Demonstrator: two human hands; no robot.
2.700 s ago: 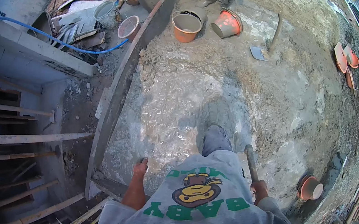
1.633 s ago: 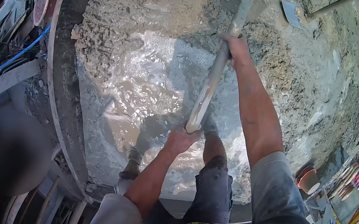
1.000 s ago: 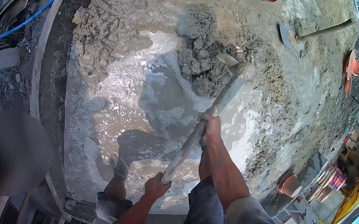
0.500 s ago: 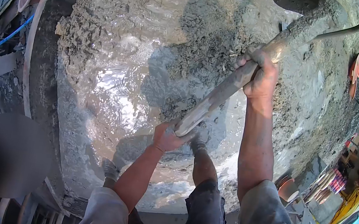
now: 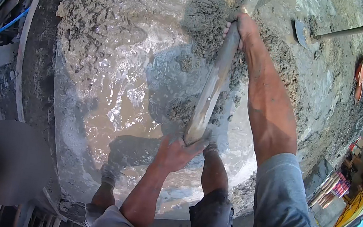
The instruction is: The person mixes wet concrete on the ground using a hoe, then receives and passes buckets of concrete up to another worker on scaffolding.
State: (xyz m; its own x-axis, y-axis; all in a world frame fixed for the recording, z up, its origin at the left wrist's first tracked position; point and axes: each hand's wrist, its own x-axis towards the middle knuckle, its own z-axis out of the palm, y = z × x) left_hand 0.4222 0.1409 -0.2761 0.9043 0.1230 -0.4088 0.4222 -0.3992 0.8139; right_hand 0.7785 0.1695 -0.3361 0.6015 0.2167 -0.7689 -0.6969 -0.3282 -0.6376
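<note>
Both my hands grip a long wooden tool handle [image 5: 213, 83] smeared with grey mud. My left hand [image 5: 176, 153] is closed round its near end, low in the middle of the head view. Farther up, my right hand [image 5: 245, 28] is wrapped round the shaft with the arm stretched out. The tool's head lies beyond the top edge, out of view. Under the handle spreads wet grey mortar [image 5: 106, 24], lumpy at the back. A pool of shiny water [image 5: 122, 105] lies left of the handle. My feet stand in the wet mix.
A hoe [image 5: 300, 33] rests in the mix at the upper right. An orange container [image 5: 362, 71] is by the right edge. A raised board [image 5: 25, 54] borders the left side, with a blue hose [image 5: 2, 31] beyond. Yellow sheeting [image 5: 362, 199] lies at the lower right.
My right hand and the far part of the handle have swung left and farther away. My left hand has shifted slightly right and nearer. The hoe's blade at the right is now uncovered.
</note>
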